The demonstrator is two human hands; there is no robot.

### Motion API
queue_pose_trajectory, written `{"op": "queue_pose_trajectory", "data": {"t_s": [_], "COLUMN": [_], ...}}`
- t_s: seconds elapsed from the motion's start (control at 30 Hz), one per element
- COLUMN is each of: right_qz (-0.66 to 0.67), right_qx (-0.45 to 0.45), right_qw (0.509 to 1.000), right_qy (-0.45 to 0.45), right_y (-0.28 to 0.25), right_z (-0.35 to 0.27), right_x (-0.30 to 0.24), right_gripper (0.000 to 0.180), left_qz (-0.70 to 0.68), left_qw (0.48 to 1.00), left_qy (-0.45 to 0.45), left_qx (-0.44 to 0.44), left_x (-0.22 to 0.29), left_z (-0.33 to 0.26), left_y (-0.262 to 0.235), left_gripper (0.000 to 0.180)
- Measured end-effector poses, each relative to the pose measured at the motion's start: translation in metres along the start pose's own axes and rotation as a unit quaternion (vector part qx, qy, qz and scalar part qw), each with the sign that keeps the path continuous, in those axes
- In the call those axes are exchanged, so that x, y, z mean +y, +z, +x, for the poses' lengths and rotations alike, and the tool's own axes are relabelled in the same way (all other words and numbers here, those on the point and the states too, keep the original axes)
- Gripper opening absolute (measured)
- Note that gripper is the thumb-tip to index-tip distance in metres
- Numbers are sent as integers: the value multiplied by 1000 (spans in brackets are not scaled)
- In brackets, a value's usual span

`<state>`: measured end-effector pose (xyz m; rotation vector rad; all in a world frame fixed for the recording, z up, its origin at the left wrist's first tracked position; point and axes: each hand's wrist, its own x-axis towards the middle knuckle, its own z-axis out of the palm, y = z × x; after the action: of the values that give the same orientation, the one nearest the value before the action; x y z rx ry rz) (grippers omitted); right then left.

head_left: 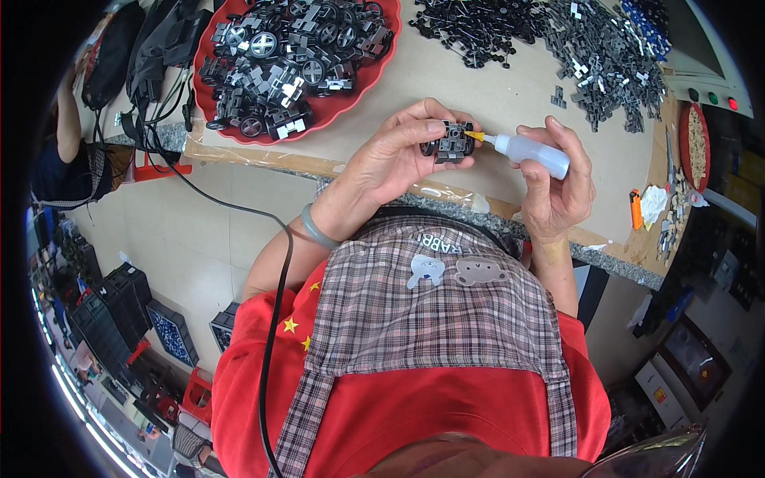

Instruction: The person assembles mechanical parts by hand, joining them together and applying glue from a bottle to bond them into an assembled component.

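My left hand (398,154) is closed on a small dark toy car chassis (453,143) with black wheels, held just over the table's near edge. In my right hand (559,183) is a translucent squeeze bottle (535,154), lying tilted between thumb and fingers. Its yellow tip (476,136) points left and meets the upper right part of the chassis, though whether it touches or hovers I cannot tell. Beyond my left hand stands a red scalloped tray (356,103) heaped with wheeled grey and black assemblies (279,64).
Loose black axle-like parts (478,32) and grey pieces (606,68) lie in heaps at the back. An orange cutter (635,209) and crumpled white tissue (654,205) rest at right, near a red bowl (704,169). A black cable (231,204) crosses at left. Another person's arm (67,119) shows far left.
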<state>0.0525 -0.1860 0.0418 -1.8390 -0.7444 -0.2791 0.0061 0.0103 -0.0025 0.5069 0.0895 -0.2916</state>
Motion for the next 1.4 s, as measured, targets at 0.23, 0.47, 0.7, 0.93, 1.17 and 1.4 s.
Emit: {"op": "queue_pose_trajectory", "data": {"t_s": [0.23,0.47,0.7,0.93,1.17,1.4], "right_qz": [-41,-63,35,31,12,10], "right_qx": [-12,-4,14,-8,-21,-24], "right_qw": [998,995,999,1000,1000,1000], "right_qy": [-39,-78,23,1,-6,-10], "right_y": [-1,0,2,7,8,9], "right_z": [1,2,-3,-7,-7,-5], "right_x": [-2,-2,-6,-4,-3,-4], "right_gripper": [49,49,48,47,48,48], "left_qz": [-4,-5,-6,-6,-1,6], "left_qw": [1000,1000,1000,1000,1000,1000], "left_qy": [1,3,8,7,6,6], "left_qx": [-3,1,-7,-12,-19,-14], "left_x": [-1,1,1,3,3,3], "left_z": [0,-1,0,0,0,0], "left_y": [-1,2,3,5,4,5], "left_gripper": [20,19,21,21,22,24]}}
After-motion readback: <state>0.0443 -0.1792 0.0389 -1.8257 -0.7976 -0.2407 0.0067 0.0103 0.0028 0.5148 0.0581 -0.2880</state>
